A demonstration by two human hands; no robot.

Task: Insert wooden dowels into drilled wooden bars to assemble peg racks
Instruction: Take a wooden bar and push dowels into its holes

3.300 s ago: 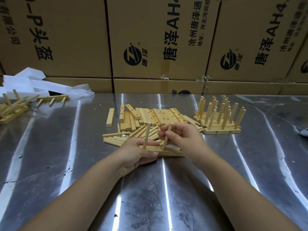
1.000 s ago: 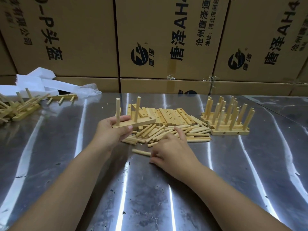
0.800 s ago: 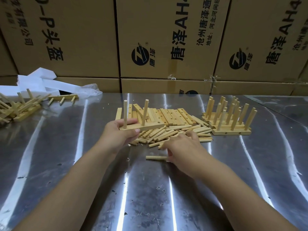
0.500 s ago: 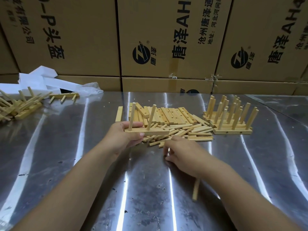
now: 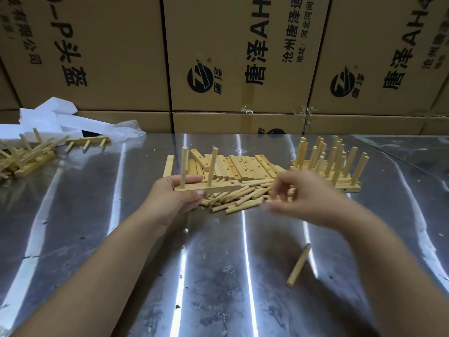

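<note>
My left hand (image 5: 170, 200) grips a drilled wooden bar (image 5: 218, 188) by its left end, held level above the metal table. Two dowels (image 5: 184, 166) stand upright in the bar, and the hole near its right end is empty. My right hand (image 5: 308, 200) hovers blurred over the pile of loose dowels (image 5: 238, 200), fingers curled downward; whether it holds a dowel is unclear. Behind the pile lies a row of bare drilled bars (image 5: 245, 166). One stray dowel (image 5: 298, 265) lies alone on the table near my right forearm.
Finished peg racks (image 5: 335, 171) stand stacked at the right. More racks (image 5: 26, 156) and a single rack on its side (image 5: 87, 142) lie at the far left by white paper (image 5: 48, 117). Cardboard boxes (image 5: 230, 57) wall off the back of the table.
My left hand carried the two-peg bar rightward and lower, toward the pile. A dowel slipped from my right hand and rolled to the near right; that hand then swung right over the pile.
</note>
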